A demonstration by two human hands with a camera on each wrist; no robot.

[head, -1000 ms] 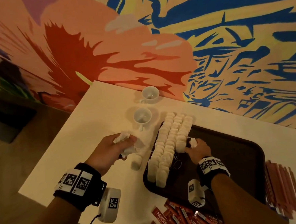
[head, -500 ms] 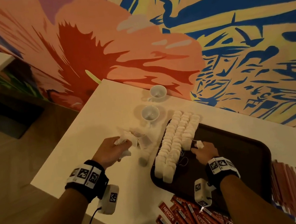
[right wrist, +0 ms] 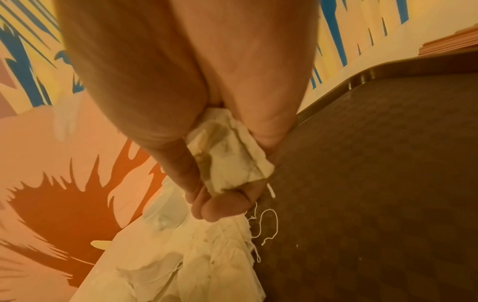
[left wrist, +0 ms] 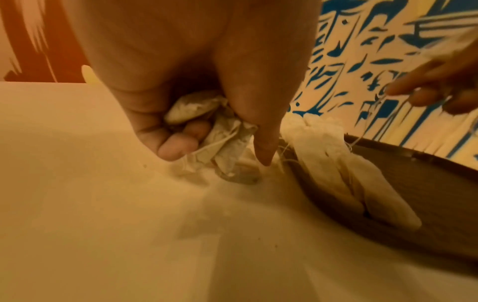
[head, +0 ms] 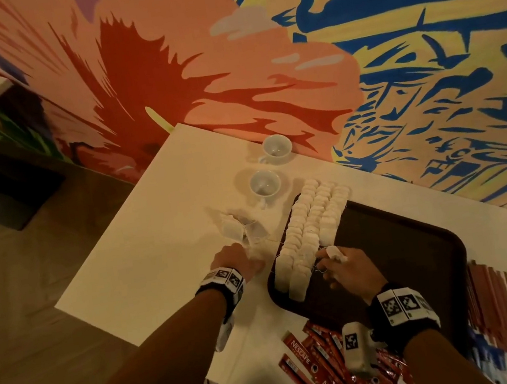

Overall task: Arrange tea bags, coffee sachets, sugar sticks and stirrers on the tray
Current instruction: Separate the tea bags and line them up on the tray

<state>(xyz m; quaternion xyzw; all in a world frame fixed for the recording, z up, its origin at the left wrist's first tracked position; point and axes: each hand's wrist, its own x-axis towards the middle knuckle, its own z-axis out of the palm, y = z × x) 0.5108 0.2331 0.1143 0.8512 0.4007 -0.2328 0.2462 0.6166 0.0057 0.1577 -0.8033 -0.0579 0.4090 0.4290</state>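
A dark brown tray point(head: 402, 251) lies on the white table. Rows of white tea bags point(head: 312, 222) fill its left end, their strings trailing. My left hand point(head: 256, 262) is down on the table just left of the tray's edge. In the left wrist view this left hand point(left wrist: 212, 139) grips a crumpled bunch of tea bags point(left wrist: 222, 132). My right hand point(head: 324, 257) is over the tray at the near end of the rows. The right wrist view shows the right hand point(right wrist: 225, 196) pinching one tea bag point(right wrist: 232, 159) above the tray point(right wrist: 375, 163).
A few loose tea bags point(head: 237, 227) lie on the table beyond my left hand. Two white cups point(head: 264, 183) point(head: 275, 147) stand by the wall. Red coffee sachets point(head: 320, 362) are heaped at the table's near edge. Reddish sticks point(head: 496, 303) lie right of the tray.
My left hand has moved from the loose tea bags toward the tray's left edge, still gripping tea bags. My right hand stays at the near end of the rows.
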